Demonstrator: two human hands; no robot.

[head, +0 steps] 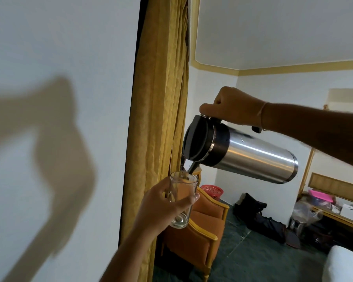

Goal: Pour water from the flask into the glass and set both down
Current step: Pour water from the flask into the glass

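Observation:
A steel flask (pixel 253 156) with a black lid and handle hangs tipped almost level, its spout pointing down and left. My right hand (pixel 234 107) grips the handle on top of it. Directly under the spout is a clear glass (pixel 181 198), upright and slightly tilted, held in the air by my left hand (pixel 161 208), whose fingers wrap its side. The spout nearly touches the glass rim. A little water seems to lie at the glass bottom; no clear stream shows.
A white wall (pixel 59 119) fills the left, with a gold curtain (pixel 161 88) beside it. Below stands an orange armchair (pixel 202 226). A red basket (pixel 212 191), dark bags (pixel 261 216) on the green floor and a cluttered desk (pixel 334 206) lie to the right.

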